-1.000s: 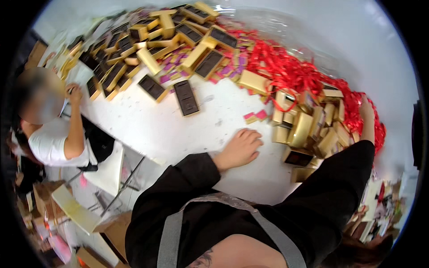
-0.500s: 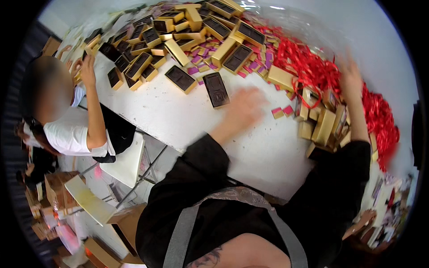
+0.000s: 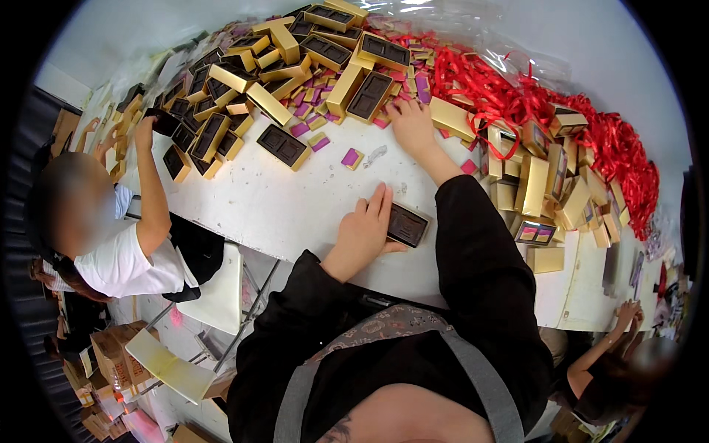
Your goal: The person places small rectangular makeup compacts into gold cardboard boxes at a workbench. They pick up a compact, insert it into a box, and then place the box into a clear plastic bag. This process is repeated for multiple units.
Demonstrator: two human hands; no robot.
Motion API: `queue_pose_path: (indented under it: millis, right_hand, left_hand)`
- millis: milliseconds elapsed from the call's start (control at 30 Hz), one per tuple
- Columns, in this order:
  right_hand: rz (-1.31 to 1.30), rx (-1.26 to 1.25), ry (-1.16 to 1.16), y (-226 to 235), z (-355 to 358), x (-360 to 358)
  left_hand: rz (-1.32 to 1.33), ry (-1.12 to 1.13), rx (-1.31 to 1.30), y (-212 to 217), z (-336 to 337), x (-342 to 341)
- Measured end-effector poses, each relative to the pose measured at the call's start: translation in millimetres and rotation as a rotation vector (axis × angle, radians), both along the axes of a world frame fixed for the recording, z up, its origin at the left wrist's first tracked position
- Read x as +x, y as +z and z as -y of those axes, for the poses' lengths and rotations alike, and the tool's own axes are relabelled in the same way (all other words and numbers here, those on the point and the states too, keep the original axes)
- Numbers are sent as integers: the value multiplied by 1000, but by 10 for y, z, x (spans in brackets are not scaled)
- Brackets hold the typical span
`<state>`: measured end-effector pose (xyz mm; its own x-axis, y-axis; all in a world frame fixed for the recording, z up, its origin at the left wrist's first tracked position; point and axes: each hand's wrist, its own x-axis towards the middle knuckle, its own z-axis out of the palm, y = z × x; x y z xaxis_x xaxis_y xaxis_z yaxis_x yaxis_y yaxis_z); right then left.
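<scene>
A gold box with a dark two-hollow insert (image 3: 408, 224) lies on the white table in front of me. My left hand (image 3: 357, 235) grips its left end, with fingers along the far side and the thumb along the near side. Further out, my right hand (image 3: 415, 133) reaches to the edge of a pile of small purple, pink and gold wrapped squares (image 3: 317, 103). Its fingers are bent down and slightly apart, and their tips touch the pile. One loose wrapped square (image 3: 352, 158) lies on the table to the left of that hand.
Open gold boxes with dark inserts (image 3: 283, 146) are heaped at the far left. Red ribbon (image 3: 509, 96) and closed gold boxes (image 3: 533, 184) pile up at the right. A person in a white shirt (image 3: 140, 258) works at the left, another person (image 3: 591, 376) at the lower right. A folding chair (image 3: 218, 284) stands left.
My right hand has moved left from the ribbon to the small squares. My left hand has drawn the dark-insert box nearer and holds it. The view has shifted a little.
</scene>
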<state>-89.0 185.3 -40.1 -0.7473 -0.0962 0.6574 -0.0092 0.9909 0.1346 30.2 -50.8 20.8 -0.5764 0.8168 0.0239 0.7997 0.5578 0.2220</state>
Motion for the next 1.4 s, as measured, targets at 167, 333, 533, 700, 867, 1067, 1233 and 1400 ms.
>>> queue_pose_path:
  millis: [167,333,533,700,867,1067,1233,1400]
  right_hand:
    - [31,-35,126,-75,152,569]
    - [202,-1296,213,447,110,973]
    - [579,-1000,446,645,564,1644]
    - [346,-838,562,276,627,1621]
    - [290,-550,457,293,919,1891]
    - [316,-395,425,396,938,2053]
    - [389,-311,417,461,864,2043]
    - [308,-334,483,496,827,2152]
  left_hand:
    - [-106,-72,149,-306,127,-76]
    - [-48,-135,425,-420,63,-154]
    - [390,-51,664,-598,147,-267]
    - [474,-106,653,-441,127,-305]
    - [342,-105,538,-497,228,-300]
    - [243,-145,600,-510,167,-247]
    - [304,-158,644,-531,164,-184]
    - [-63,-228,405,-436,155,-137]
